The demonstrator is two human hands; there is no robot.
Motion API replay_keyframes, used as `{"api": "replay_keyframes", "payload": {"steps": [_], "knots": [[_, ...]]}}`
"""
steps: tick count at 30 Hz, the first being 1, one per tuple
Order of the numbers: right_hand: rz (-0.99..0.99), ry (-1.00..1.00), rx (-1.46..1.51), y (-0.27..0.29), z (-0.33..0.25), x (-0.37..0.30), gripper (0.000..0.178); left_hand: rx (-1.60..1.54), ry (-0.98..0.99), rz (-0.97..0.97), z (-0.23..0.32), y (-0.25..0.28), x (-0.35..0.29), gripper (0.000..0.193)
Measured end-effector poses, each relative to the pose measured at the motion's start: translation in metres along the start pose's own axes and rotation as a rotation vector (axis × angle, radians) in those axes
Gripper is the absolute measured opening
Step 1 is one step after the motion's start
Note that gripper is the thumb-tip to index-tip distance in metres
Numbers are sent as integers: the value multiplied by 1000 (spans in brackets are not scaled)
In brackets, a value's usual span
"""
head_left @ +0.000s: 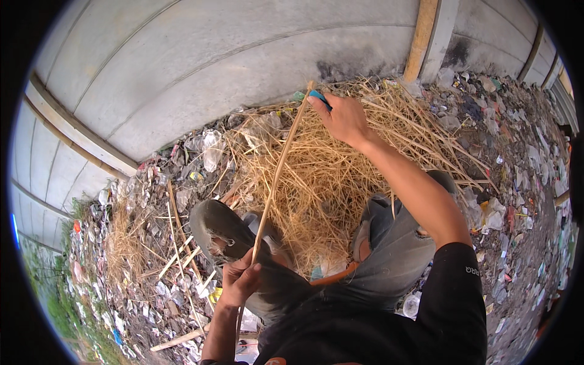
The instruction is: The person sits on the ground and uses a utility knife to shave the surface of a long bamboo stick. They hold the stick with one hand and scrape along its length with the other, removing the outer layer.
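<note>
A long, thin bamboo strip [280, 164] slants from my lap up toward the wall. My left hand [239, 281] is closed around its lower part, above my left thigh, and the strip's tail runs down past the wrist. Out at the far end, my right hand [342, 120] is closed on a small teal-blue piece [320, 99] pressed against the strip; its kind is mostly hidden by the fingers. Beneath the strip, between and beyond my knees, lies a heap of pale bamboo shavings [322, 176].
A grey panel wall [243, 55] rises just beyond the heap, with a bamboo pole [421, 39] upright against it. Plastic litter [505, 201] covers the ground on both sides. Several loose strips [176, 255] lie left of my knee. An orange piece [334, 274] sits between my legs.
</note>
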State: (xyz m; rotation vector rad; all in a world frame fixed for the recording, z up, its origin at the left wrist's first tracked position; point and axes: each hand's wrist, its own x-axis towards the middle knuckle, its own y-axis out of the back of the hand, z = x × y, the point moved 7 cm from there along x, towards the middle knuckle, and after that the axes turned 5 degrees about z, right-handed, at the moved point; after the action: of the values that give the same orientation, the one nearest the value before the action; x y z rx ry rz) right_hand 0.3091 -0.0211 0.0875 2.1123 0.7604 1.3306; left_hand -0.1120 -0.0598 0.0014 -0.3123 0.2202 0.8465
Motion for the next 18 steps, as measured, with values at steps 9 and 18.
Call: {"api": "replay_keyframes", "payload": {"steps": [9,18], "knots": [[-97,-20,-138,4,-15,10,63,-439,237,-197,-19,3,-1,44],[0,221,-385,60,1,81,57,-939,459,-486,10,-25,41,42]]}}
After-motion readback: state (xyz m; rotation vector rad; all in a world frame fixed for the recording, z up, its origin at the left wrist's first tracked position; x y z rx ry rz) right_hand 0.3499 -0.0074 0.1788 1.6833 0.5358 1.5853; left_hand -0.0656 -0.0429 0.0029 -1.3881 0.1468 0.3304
